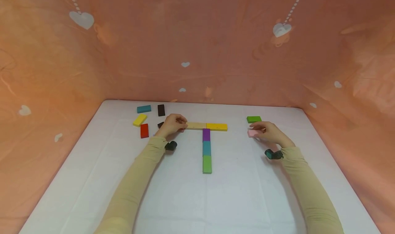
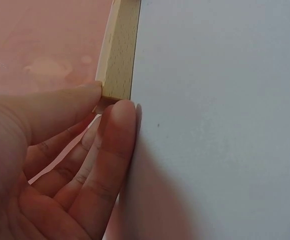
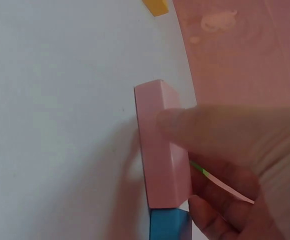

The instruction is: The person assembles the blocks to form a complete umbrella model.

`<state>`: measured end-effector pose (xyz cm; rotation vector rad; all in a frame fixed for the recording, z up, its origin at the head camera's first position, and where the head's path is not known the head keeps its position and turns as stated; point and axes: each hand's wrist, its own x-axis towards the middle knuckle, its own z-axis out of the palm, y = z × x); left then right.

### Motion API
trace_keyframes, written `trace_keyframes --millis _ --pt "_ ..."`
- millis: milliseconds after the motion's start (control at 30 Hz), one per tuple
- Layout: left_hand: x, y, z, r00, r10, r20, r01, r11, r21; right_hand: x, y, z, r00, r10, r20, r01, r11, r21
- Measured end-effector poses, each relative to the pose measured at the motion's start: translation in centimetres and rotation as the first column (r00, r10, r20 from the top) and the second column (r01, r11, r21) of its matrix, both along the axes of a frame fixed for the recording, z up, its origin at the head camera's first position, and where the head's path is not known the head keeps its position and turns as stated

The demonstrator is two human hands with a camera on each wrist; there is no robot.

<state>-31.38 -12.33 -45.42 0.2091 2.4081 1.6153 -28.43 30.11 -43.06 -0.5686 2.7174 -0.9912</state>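
Observation:
In the head view, a row of two blocks lies crosswise: a plain wooden block (image 1: 196, 125) and a yellow block (image 1: 217, 127). Below their joint runs a column of a purple block (image 1: 206, 135), a blue block (image 1: 206, 148) and a green block (image 1: 207, 164). My left hand (image 1: 172, 125) pinches the left end of the wooden block (image 2: 120, 50) between thumb and forefinger. On the right, my right hand (image 1: 269, 132) holds a pink block (image 3: 157, 145), thumb on one side and fingers behind. Another blue block (image 3: 169, 224) adjoins the pink one's near end.
A loose green block (image 1: 254, 119) lies just behind my right hand. Left of my left hand are a blue block (image 1: 144, 109), a black block (image 1: 161, 110), a yellow block (image 1: 140, 120) and a red block (image 1: 144, 130). Another dark block (image 1: 160, 125) is partly hidden.

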Motion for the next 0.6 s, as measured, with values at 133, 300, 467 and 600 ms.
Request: trace_keyframes --millis 133,300,467,600 --pt "0.07 0.04 0.05 1.000 0.007 0.006 -0.007 1.000 0.000 0.11 -0.17 0.17 1.000 -0.020 0.019 0.020 1.000 0.019" --pt "0.12 -0.01 0.02 1.000 0.000 -0.006 0.000 1.000 0.006 0.23 -0.42 0.39 0.998 -0.047 0.048 0.044 0.997 0.058" --pt "0.11 -0.07 -0.06 1.000 -0.009 -0.013 0.009 1.000 0.017 0.07 -0.47 0.41 1.000 -0.005 0.021 0.003 0.997 0.073" --pt "0.15 -0.07 0.00 1.000 -0.009 -0.006 0.009 1.000 0.018 0.01 -0.51 0.58 1.000 0.030 0.003 -0.030 0.997 0.065"
